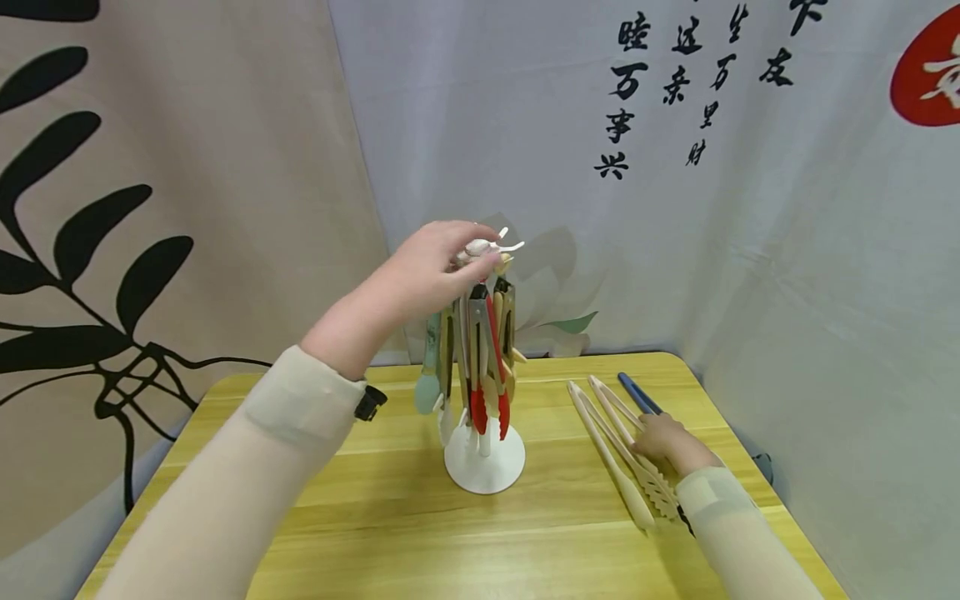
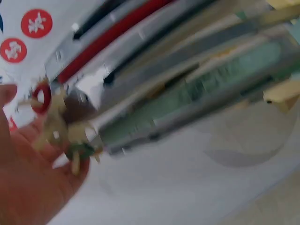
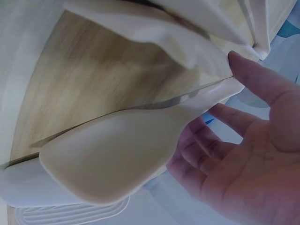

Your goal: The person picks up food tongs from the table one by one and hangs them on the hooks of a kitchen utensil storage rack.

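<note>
My left hand [image 1: 435,262] is at the top of a white rotating rack [image 1: 487,471], thumb and fingers curved around its hooks. In the left wrist view the beige hub [image 2: 54,126] sits between thumb and fingers, blurred. Several kitchen tongs hang from it, among them red-tipped tongs [image 1: 478,408] and mint-green tongs [image 1: 427,390]. At the right, my right hand [image 1: 670,442] grips cream tongs lying on the table. Its thumb meets a wavy-edged arm, while the fingers curl behind the neck of a smooth, spatula-shaped head [image 3: 112,154].
Another pair of cream tongs [image 1: 600,437] lies just left of my right hand. A blue handle [image 1: 637,392] shows beyond it. The wooden table [image 1: 375,517] meets hanging cloth [image 1: 247,167] at the back and sides.
</note>
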Demonstrator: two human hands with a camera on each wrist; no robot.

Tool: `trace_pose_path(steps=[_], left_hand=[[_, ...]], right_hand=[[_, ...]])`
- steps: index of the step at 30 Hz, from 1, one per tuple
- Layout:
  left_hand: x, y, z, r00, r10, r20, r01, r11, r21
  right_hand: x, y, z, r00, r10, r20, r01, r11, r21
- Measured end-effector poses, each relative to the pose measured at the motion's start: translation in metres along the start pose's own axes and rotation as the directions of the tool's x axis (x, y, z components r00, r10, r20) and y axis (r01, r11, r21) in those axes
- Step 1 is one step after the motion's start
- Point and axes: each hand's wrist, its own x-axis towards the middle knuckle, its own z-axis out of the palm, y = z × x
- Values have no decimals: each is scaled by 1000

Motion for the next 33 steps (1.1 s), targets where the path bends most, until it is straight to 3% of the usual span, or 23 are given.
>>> trace_pose_path(steps=[6,13,26,33], left_hand=[[4,11,8,996,-69,-52,76,986,150],[3,12,3,992,-122,-1,122,989,86],[3,10,0,991,-128,29,124,988,96],[2,8,0,990,-133,44,129,988,88]], right_hand=[[0,-2,1,1000,3,-7,-3,1000,1],[0,-1,1,1000,3,-19,-2,999,46],[0,0,3,997,36,-74,-25,990,140],[-3,-7,-6,997,16,-77,-7,993,120]])
